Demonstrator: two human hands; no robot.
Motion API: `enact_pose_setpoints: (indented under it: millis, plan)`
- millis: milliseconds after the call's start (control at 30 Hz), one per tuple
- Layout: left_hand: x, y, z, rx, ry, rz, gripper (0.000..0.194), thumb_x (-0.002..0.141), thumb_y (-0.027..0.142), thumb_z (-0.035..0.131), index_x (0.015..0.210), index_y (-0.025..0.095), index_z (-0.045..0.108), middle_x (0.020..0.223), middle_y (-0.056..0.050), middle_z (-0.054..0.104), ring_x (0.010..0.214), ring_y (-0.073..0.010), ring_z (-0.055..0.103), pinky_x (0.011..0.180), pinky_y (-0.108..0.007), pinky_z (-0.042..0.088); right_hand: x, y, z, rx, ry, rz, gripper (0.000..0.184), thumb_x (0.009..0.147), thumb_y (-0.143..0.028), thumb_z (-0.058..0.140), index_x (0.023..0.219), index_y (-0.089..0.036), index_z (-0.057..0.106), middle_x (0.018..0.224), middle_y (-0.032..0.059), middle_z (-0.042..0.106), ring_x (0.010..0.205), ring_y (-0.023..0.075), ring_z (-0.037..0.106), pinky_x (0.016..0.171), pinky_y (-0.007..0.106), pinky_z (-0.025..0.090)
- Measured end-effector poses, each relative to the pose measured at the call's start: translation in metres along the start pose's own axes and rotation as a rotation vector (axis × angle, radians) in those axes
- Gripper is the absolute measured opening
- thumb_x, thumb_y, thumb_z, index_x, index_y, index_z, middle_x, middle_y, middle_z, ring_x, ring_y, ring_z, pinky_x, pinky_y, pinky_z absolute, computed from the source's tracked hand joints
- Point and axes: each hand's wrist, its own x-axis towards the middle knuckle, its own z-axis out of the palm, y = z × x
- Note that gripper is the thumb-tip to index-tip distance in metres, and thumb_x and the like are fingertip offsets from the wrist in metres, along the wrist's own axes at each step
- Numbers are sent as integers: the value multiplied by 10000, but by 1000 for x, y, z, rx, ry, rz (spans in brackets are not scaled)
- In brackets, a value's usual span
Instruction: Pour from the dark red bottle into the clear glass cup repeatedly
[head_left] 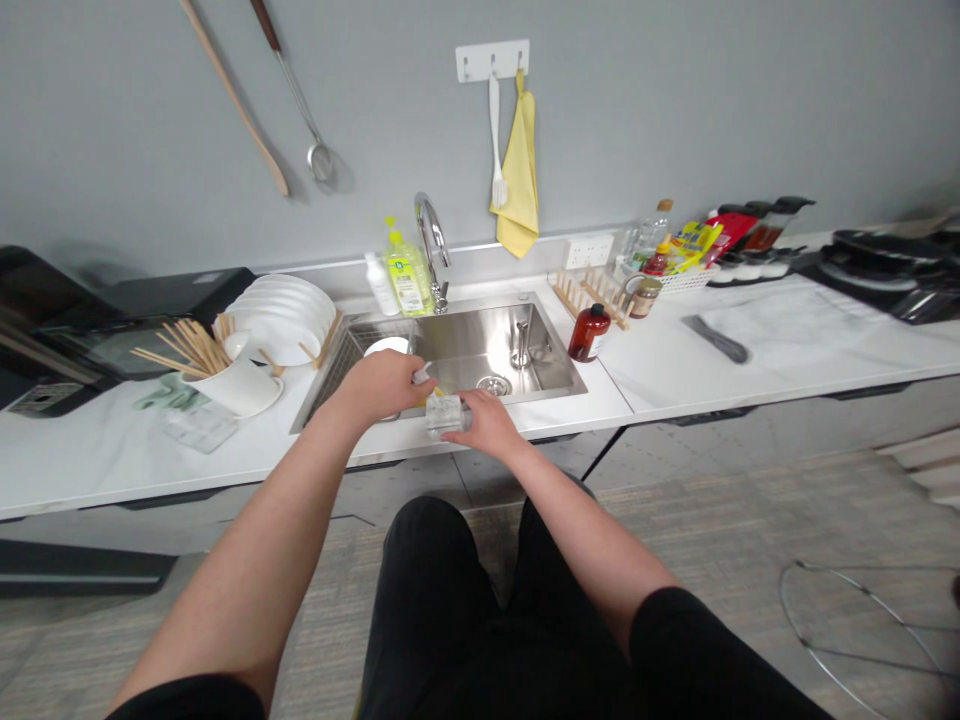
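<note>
Above the sink's front edge, my left hand (384,384) is closed around a slim white-handled tool (423,374). A bit of yellow shows just below it, beside the glass; whether it belongs to the tool I cannot tell. My right hand (489,424) grips a clear glass (444,416), tilted on its side with its far end toward my left hand. Both hands are close together over the front rim of the steel sink (480,345). Behind my left hand, a white round dish (388,346) sits in the sink's left part, partly hidden.
Behind the sink stand a faucet (431,235) and a green soap bottle (407,275). White plates (281,310) and a white pot of chopsticks (238,385) are on the left. An amber bottle (589,333), a wooden rack (589,297) and a dark brush-like object (716,338) lie to the right.
</note>
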Motion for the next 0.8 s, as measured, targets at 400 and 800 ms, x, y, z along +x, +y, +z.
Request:
enact_pose_setpoints:
  millis: [400,800]
  plan:
    - [-4,-10,2,-80,46,33,481,1050,621,588,808,228,722,812,-111,760,801,-291,707,684,-362,356,0,-1,-2,8,-6,1,844,745,-561,1075,1443,-233,732,1349,140,793,1276,365,719,1149,506,535]
    - [33,-65,100,-384,267,-332,455,1118,555,513,982,201,765,882,-109,799,846,-269,711,737,-330,430,1,-3,-3,5,-5,1,840,750,-569,1069,1444,-244,727,1325,132,790,1257,372,713,1130,508,550]
